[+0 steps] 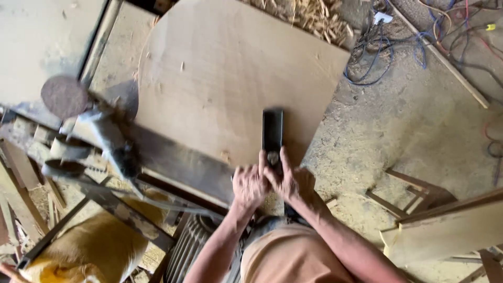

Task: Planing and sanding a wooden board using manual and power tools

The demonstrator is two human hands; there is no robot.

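A dark rectangular phone-like object [272, 131] lies on a large plywood board [220, 78] near the board's near edge. My left hand [248, 184] and my right hand [291, 181] meet at its near end, fingers closed around that end. The board rests tilted across a metal machine frame [173, 167]. Both forearms reach up from the bottom of the view.
A sanding disc [64, 96] and a belt machine [99, 141] sit at the left. A yellow sack [94, 246] lies below them. Tangled blue and red cables [398, 47] cross the sawdust-covered floor at the upper right. Wood planks [445, 230] stand at the lower right.
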